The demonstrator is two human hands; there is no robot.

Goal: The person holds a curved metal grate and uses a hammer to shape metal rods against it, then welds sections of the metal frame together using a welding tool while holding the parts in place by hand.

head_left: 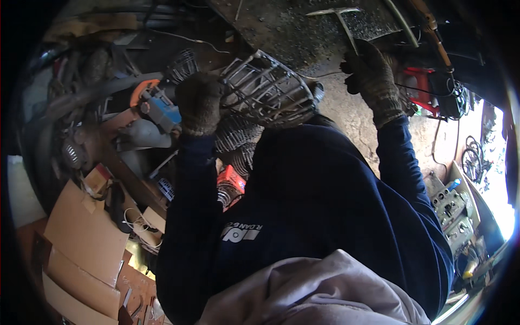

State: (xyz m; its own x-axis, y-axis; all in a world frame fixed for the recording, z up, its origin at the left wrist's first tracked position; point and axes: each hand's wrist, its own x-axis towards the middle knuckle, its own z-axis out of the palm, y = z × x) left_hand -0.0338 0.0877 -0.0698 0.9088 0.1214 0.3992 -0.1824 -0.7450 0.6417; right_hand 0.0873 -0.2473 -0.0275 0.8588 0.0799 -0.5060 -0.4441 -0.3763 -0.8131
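Note:
A dark work glove covers my left hand (199, 103), which is closed on the left edge of a cage (269, 89) of welded metal bars. The cage is tilted in front of my chest. My right hand (374, 76), gloved too, is wrapped round the handle of a chipping hammer (345, 30). The hammer's thin T-shaped head points away from me, over a dark, grit-covered surface, apart from the cage. The glove hides the lower part of its handle.
An angle grinder (160, 111), blue and orange, lies left of my left hand. Coiled springs (235, 132) and a red box (230, 184) sit below it. Cardboard (89, 233) stands at lower left. A red-framed machine (420, 89) with cables is at right.

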